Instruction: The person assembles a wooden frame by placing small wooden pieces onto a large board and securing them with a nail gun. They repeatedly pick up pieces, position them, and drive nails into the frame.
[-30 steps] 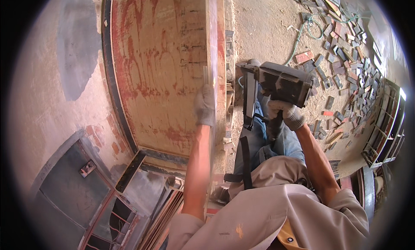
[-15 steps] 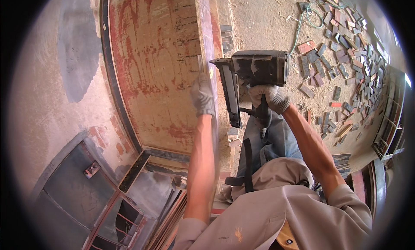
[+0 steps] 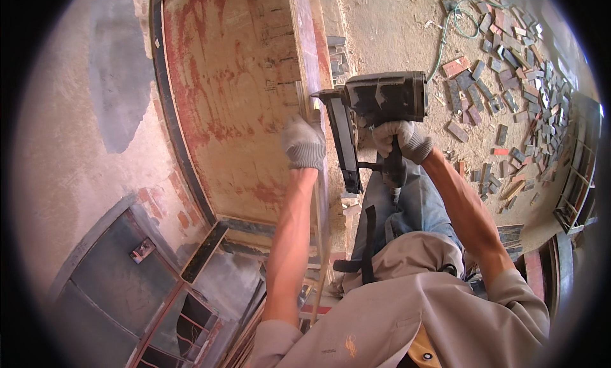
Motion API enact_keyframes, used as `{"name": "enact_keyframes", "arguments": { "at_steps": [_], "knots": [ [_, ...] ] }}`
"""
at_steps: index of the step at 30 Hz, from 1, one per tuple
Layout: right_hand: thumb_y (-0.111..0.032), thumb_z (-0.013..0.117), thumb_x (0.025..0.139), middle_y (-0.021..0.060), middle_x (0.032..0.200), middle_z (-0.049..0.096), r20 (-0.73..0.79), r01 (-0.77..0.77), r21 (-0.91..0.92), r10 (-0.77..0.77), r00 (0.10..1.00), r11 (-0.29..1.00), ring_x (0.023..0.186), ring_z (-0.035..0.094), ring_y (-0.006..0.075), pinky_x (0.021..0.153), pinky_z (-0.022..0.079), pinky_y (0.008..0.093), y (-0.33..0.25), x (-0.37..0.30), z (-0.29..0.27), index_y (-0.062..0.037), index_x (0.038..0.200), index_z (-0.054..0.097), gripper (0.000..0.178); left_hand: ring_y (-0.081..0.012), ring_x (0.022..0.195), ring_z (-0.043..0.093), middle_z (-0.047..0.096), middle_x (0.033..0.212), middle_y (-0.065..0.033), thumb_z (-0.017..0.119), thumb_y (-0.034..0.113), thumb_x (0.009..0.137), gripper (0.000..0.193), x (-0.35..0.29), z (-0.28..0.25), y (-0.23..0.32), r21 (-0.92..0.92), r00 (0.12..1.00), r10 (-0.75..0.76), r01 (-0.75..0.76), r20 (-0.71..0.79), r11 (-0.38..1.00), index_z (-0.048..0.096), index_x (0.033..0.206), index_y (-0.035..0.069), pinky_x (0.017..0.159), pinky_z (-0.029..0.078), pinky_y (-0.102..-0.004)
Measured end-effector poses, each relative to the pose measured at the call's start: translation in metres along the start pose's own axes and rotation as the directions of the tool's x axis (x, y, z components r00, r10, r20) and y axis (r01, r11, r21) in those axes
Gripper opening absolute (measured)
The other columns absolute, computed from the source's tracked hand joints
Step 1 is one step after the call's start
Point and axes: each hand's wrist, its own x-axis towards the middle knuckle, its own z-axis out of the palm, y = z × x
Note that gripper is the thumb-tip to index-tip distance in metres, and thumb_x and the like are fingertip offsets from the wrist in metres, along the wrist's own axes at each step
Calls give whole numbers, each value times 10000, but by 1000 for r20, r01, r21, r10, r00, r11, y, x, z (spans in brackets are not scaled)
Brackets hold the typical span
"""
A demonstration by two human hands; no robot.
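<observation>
Since a moment ago our nailer [image 3: 382, 107] has swung in, and its nose now meets the edge of the red-stained panel [image 3: 242, 88]. Our right hand [image 3: 398, 139] is wrapped tight round the nailer's grip, carrying its weight. Our left hand [image 3: 304, 142], gloved, is closed over the panel's edge just beside the nose, likely to steady the board. Wood scraps [image 3: 503, 69] litter the floor beyond.

There are two gloved hands, one nail gun [image 3: 375, 113], one big plywood panel [image 3: 235, 100], one green hose [image 3: 453, 25] and many wood scraps [image 3: 503, 69], too many to count.
</observation>
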Motion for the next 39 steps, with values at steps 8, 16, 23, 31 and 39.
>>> {"name": "enact_keyframes", "arguments": {
  "at_steps": [8, 16, 23, 31, 39],
  "knots": [
    [-66, 520, 996, 18, 643, 475, 35, -3, 20, 2, 999, 1000, 584, 510, 151, 575, 454, 305, 8, -9, -2, -62, 679, 508, 317, -389, 888, 746, 745, 949, -230, 569, 578, 1006, 593, -28, -35, -5, 278, 934, -88, -12, 345, 960, 716, 1043, 4, 755, 589, -502],
    [-178, 533, 1010, 12, 632, 450, 38, -50, -147, 56, 998, 988, 583, 498, 163, 602, 474, 334, 29, -31, -9, -84, 684, 496, 341, -400, 885, 753, 762, 916, -225, 672, 575, 937, 544, -42, -35, -10, 272, 955, -19, -65, 295, 960, 755, 960, 38, 763, 590, -507],
    [-162, 549, 1026, 11, 632, 482, 44, -84, -139, 91, 995, 987, 584, 506, 139, 590, 461, 317, 24, -39, 1, -78, 657, 508, 381, -401, 910, 756, 764, 945, -234, 737, 505, 885, 486, -45, -38, -12, 194, 949, -67, 6, 309, 981, 759, 980, 28, 776, 593, -495],
    [-114, 607, 1006, 0, 648, 516, 130, 125, -440, -74, 989, 889, 597, 519, 115, 586, 450, 295, 37, -38, -7, -68, 662, 523, 357, -416, 916, 753, 760, 945, -244, 735, 479, 873, 460, -43, -35, -15, 148, 959, -74, 34, 274, 988, 760, 956, 27, 784, 595, -512],
    [-179, 449, 1045, 53, 734, 621, 61, 139, -209, -128, 990, 968, 689, 619, 180, 642, 505, 334, 51, -40, -49, -49, 771, 621, 348, -420, 832, 744, 753, 846, -219, 738, 464, 879, 412, -49, -21, -29, 65, 971, -49, 35, 234, 997, 769, 818, 58, 700, 586, -543]
  ]
}}
